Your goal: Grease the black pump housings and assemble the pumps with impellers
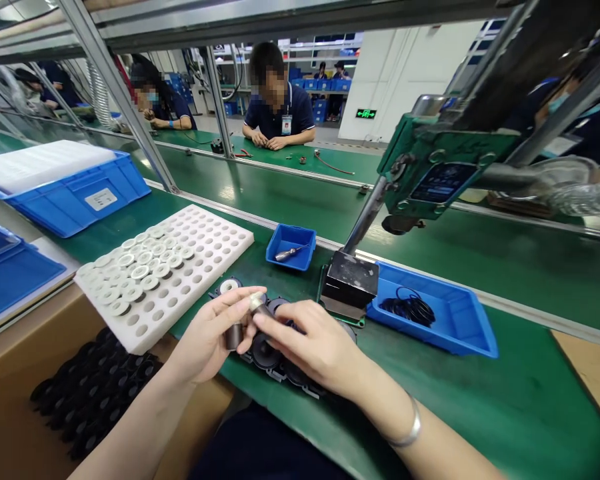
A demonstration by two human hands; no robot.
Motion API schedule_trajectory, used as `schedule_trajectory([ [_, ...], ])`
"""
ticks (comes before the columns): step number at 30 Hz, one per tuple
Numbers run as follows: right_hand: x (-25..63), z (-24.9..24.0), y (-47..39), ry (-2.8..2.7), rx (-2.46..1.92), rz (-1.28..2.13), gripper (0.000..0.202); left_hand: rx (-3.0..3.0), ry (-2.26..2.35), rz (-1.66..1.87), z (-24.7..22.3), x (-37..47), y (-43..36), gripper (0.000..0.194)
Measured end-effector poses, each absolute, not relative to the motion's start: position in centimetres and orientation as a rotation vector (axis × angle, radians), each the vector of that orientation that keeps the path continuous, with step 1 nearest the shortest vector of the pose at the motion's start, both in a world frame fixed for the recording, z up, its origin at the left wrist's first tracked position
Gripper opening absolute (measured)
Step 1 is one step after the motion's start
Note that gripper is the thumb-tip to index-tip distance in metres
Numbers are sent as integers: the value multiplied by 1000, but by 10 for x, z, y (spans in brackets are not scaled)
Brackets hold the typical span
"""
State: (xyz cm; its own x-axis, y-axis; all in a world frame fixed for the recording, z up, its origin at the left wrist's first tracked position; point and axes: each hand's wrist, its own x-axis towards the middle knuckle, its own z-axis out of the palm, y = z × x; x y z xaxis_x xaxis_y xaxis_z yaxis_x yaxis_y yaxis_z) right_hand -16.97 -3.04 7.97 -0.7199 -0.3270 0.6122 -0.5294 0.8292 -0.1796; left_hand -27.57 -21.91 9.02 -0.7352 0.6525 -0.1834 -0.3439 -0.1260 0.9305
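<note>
My left hand [205,333] is closed around a dark metallic cylinder [234,337] that hangs below its fingers. The fingertips of my right hand [323,343] pinch a second cylinder [261,308], dark with a pale end, and my left fingers touch that end. Under both hands lie several round black housings [266,353] side by side on the green bench, partly hidden by my fingers. One housing behind my left hand has a white ring [229,285] in its middle.
A white foam tray [205,230] on the left holds many white-flanged parts [140,272]. Behind the housings stand a blue bin with a screwdriver [287,253], a green press [430,167] and a blue tray of black rings [460,320]. A carton of black parts [95,393] sits lower left. Co-workers sit opposite.
</note>
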Motion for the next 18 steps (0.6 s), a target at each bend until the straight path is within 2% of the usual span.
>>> schedule_trajectory([
  [4,-166,70,-30,-2310,791,521,25,312,1696,2051,95,-294,-229,42],
  [9,-140,46,-4,-2281,415,591,34,652,2369,1497,86,-314,-222,37],
  [14,-115,30,23,-2229,106,499,35,952,2404,1270,80,-315,-208,25],
  [16,-111,24,31,-2200,49,452,37,978,2485,1230,83,-313,-209,29],
  [18,-109,17,38,-2181,24,421,38,880,2538,1332,87,-307,-212,35],
])
